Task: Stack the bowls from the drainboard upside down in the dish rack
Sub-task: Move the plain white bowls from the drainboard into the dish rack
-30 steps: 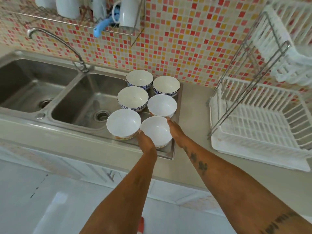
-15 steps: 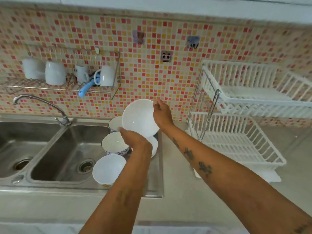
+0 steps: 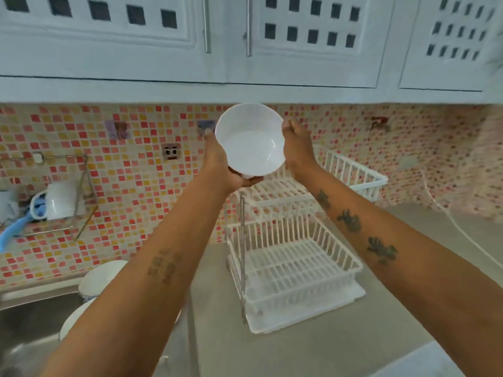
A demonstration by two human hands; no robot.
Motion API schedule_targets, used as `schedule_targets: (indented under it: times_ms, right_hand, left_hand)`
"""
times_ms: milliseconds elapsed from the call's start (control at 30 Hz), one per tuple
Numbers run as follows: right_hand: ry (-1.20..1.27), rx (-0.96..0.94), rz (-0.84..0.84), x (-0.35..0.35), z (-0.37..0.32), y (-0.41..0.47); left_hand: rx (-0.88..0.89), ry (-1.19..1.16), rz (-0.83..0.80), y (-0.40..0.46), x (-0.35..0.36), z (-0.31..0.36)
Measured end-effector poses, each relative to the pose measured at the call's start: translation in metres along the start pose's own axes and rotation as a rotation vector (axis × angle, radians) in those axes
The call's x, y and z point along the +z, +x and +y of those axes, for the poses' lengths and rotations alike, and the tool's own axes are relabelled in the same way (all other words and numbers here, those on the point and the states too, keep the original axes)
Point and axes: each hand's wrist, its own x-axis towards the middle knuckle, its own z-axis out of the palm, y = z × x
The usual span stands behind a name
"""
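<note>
Cradling a white bowl from beneath, the left hand wraps its palm under the base and a thumb up the near rim, while the right hand presses flat against the opposite rim; both hands are closed on the same bowl. It is held high, tipped so its hollow faces the camera, in front of the tiled wall and above the upper tier of the white dish rack. Judged by its sheen, the bowl is glazed, rigid and breakable, probably light enough for one hand but slick if wet; opposing holds on rim and base, as here, look the surest way to turn it over. Both rack tiers appear bare, so no bowl is stacked yet. Two further bowls show at lower left beside the sink. Compared with half a second before, the bowl has been carried up and rightward, away from the drainboard and toward the rack, and the view has tilted up to take in the wall cabinets.
</note>
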Motion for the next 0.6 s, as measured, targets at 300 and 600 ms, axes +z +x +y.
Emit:
schedule_targets:
  times_ms: [300, 600]
  right_hand:
    - [0.048, 0.332, -0.056, -0.129, 0.051, 0.067]
    - [-0.204, 0.666, -0.31, -0.181, 0.123, 0.126]
  left_hand:
    - [0.063, 0.395, -0.072, 0.079, 0.096, -0.044]
    - [0.607, 1.206, -0.129, 0.166, 0.118, -0.125]
